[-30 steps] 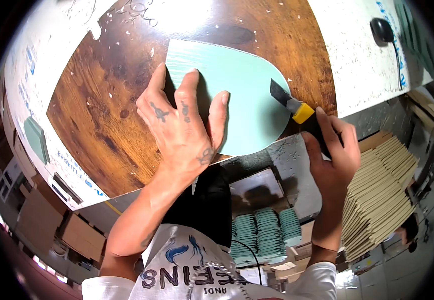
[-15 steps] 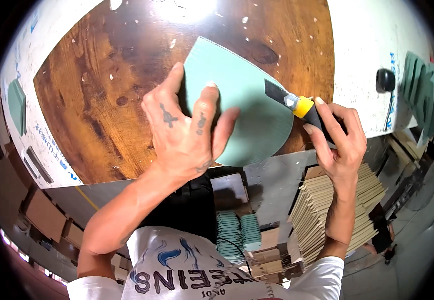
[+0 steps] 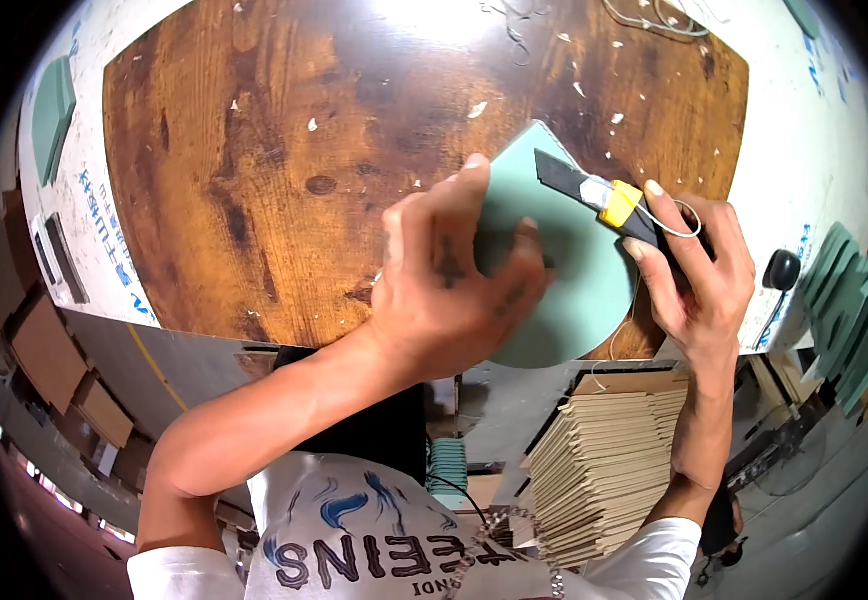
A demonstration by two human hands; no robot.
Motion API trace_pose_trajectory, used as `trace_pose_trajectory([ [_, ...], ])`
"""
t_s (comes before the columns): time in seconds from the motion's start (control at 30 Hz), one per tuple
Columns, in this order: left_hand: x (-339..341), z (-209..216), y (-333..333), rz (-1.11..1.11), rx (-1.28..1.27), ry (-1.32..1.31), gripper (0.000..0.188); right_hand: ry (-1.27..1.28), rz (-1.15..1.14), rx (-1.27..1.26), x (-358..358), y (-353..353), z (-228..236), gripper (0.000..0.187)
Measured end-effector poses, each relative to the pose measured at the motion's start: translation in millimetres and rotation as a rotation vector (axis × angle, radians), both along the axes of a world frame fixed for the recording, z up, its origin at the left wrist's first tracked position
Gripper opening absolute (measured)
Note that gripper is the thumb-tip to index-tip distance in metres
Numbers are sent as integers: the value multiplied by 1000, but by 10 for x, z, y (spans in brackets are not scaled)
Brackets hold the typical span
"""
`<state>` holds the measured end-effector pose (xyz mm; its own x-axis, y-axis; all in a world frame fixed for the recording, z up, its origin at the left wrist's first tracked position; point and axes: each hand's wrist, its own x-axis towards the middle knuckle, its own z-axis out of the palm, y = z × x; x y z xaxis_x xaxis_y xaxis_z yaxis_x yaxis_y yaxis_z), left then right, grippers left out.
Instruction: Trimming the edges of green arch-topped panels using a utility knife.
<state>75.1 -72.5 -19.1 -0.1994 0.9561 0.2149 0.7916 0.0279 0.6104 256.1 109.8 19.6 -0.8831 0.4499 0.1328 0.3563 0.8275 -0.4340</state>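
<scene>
A pale green, teardrop-shaped panel (image 3: 584,285) lies on the brown wood-patterned board near the table's front edge. Over its left part is my left hand (image 3: 459,270), fingers apart; whether every fingertip touches the panel is hard to tell. My right hand (image 3: 699,265) grips a utility knife (image 3: 621,203) with a yellow collar and dark handle. Its wide black blade (image 3: 564,178) points to the upper left, across the panel's upper right edge. A thin whitish strip (image 3: 687,230) curls over the knife and my right fingers, and more of it hangs by the panel's right edge.
Pale scraps (image 3: 477,110) and thin curled strips (image 3: 654,22) dot the brown board (image 3: 254,200). Green pieces (image 3: 54,115) sit at the left, others (image 3: 844,310) at the right beside a black mouse-like object (image 3: 782,269). Below the table edge stands a stack of cream boards (image 3: 604,460).
The panel has turned and shifted on the board, its tip now farther right. My left hand has moved along with it. A thin strip now curls around the knife.
</scene>
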Motion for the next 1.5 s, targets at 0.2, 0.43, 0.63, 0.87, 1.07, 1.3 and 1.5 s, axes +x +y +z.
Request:
trace_pose_trajectory([
  [0.2,-16,-7,-33,30,-6,100,45,64,63,-9,-268,72,-75,47],
  [0.43,119,-5,14,-73,-4,120,32,138,0,142,-660,335,-231,35],
  [0.63,-2,-1,35,-160,7,82,45,323,-700,-122,77,-431,-77,41],
  [0.87,46,322,-9,-517,-184,59,77,618,-1673,-831,510,-2479,-169,19],
  [1.07,75,238,-384,-909,-280,230,77,1154,-1895,-1133,205,-2928,43,32],
  [1.3,54,481,-66,-946,-176,181,74,-98,-1593,-218,890,-4133,-687,28],
  [1.5,169,49,-131,-767,-102,452,94,683,-1944,-1066,318,-4073,-349,22],
])
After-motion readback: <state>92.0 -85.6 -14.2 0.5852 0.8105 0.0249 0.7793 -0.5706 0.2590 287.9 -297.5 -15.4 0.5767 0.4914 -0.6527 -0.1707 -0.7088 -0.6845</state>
